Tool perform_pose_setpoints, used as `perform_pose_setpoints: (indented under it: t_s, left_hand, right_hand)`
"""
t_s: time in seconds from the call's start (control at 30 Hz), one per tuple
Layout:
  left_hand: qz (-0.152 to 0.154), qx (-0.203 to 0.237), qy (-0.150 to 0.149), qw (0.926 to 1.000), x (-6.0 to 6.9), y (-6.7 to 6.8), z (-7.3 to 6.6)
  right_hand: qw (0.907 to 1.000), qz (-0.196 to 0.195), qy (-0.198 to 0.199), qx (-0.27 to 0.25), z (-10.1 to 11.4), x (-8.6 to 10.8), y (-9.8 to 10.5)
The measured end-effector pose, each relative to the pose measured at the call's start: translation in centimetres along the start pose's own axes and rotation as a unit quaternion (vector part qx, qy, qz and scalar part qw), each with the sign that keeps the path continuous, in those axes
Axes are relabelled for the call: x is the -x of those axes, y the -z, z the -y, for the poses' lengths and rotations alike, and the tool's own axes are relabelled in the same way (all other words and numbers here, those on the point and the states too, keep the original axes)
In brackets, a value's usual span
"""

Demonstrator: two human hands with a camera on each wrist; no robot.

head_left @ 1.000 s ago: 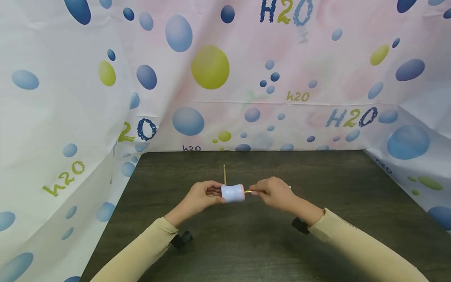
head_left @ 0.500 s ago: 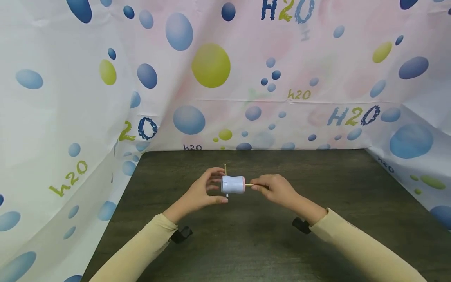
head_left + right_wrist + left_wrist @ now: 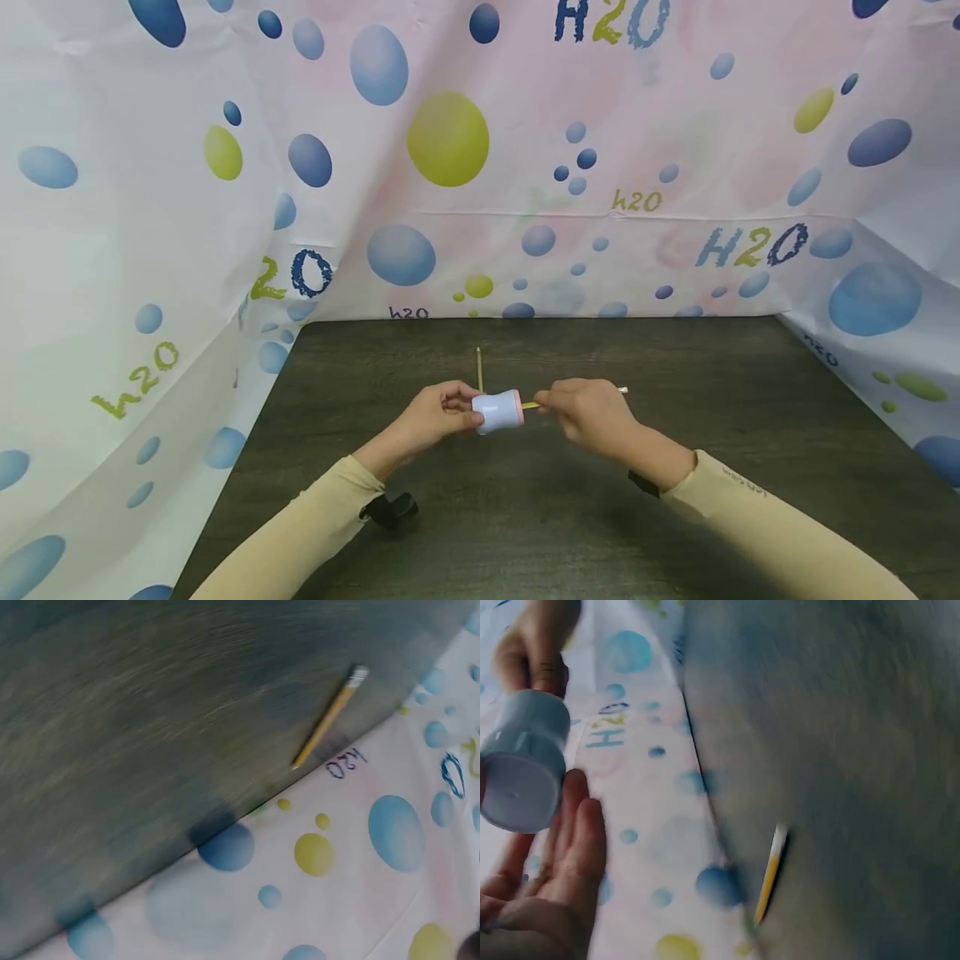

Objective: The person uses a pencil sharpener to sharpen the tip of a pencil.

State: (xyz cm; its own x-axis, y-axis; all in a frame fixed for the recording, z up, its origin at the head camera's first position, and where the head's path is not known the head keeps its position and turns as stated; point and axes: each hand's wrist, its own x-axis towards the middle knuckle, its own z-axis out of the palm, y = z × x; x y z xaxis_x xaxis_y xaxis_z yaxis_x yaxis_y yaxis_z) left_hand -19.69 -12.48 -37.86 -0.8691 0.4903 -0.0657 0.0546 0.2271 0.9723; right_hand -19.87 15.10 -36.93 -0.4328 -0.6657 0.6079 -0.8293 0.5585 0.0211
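My left hand (image 3: 435, 414) grips a light blue pencil sharpener (image 3: 498, 412) with a pink end, thumb on its near side. In the left wrist view the sharpener (image 3: 521, 787) shows its round flat base, with fingers (image 3: 585, 840) beside it. A yellow pencil (image 3: 530, 405) runs from the pink end into my right hand (image 3: 588, 410), which pinches it; its back end sticks out beyond the knuckles. The pencil's tip is hidden inside the sharpener. Behind the sharpener, a second yellow pencil (image 3: 480, 367) lies on the table, also visible in the right wrist view.
The dark wooden table (image 3: 540, 517) extends beneath both hands. A white sheet (image 3: 525, 192) with blue and green dots and H2O lettering stands along its back and sides. Black straps (image 3: 390, 510) sit at the wrists.
Half a second ago my left fingers were spread apart around the sharpener; now they hold it again. The sharpener has come slightly lower, and my right hand has turned on the pencil.
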Motion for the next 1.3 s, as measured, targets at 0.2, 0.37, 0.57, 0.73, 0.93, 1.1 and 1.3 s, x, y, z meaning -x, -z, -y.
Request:
perform_pose_setpoints:
  t_s: [0.2, 0.37, 0.57, 0.73, 0.93, 1.1, 1.3]
  left_hand:
    - [-0.078, -0.284, -0.195, 0.9356, 0.7, -0.9, 0.0]
    - [-0.071, -0.271, -0.184, 0.9423, 0.6, -0.8, 0.5]
    - [0.015, -0.015, 0.018, 0.9996, -0.2, 0.2, 0.7]
    - [0.065, 0.112, 0.132, 0.9828, -0.2, 0.5, 0.9]
    - [0.02, 0.066, 0.068, 0.9953, -0.1, 0.4, 0.4]
    - [-0.04, -0.168, -0.116, 0.9782, 0.4, -0.4, -0.1]
    - [-0.07, -0.322, -0.243, 0.9121, 0.6, -0.8, -0.1]
  right_hand:
    - [0.905, 0.234, -0.222, -0.278, -0.8, -1.3, 1.1]
    - [0.8851, 0.252, -0.253, -0.298, -1.0, -1.6, 0.6]
    - [0.9909, 0.079, -0.092, -0.058, -0.3, -0.6, -0.3]
    - [0.9951, -0.057, 0.058, 0.055, -0.4, 0.0, -1.1]
    - [0.9957, -0.058, 0.054, 0.047, 0.0, 0.0, -0.9]
    - [0.9614, 0.155, -0.137, -0.182, -0.3, -0.5, 0.5]
    - [0.8858, 0.247, -0.243, -0.309, -1.5, -0.5, 0.4]
